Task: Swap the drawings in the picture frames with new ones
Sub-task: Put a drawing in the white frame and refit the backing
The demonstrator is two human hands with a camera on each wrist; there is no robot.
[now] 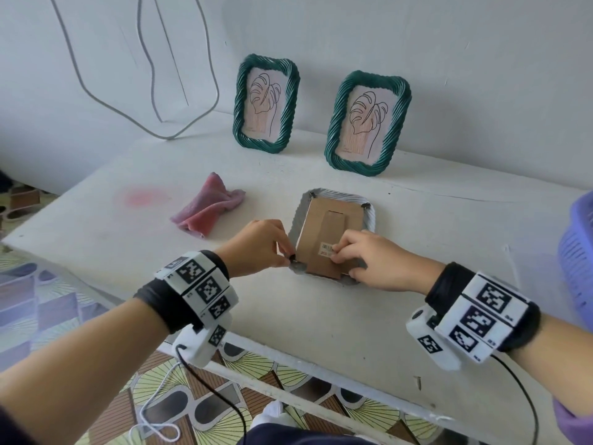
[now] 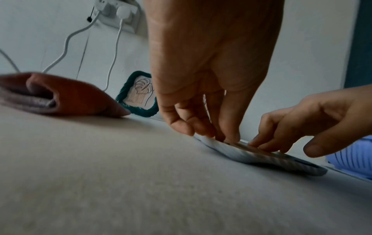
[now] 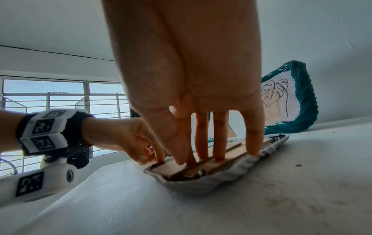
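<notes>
white frame (image 1: 369, 211): face down on table (image 1: 321, 316), cardboard backing (image 1: 324, 234) up; near edge hidden by hands
left hand (image 1: 256, 248): fingertips pinched together on black tab (image 1: 292, 257) at near-left corner
right hand (image 1: 377, 261): fingers straight, slightly apart, pressing backing
2 green frames (image 1: 266, 104): upright behind white frame, against wall
pink cloth (image 1: 208, 208): left of white frame
purple basket (image 1: 577, 252): right, cut off

wall (image 1: 417, 33): white | table (image 1: 321, 316): white | floor (image 1: 48, 300): patterned | window (image 3: 60, 98): barred, daylight
</notes>
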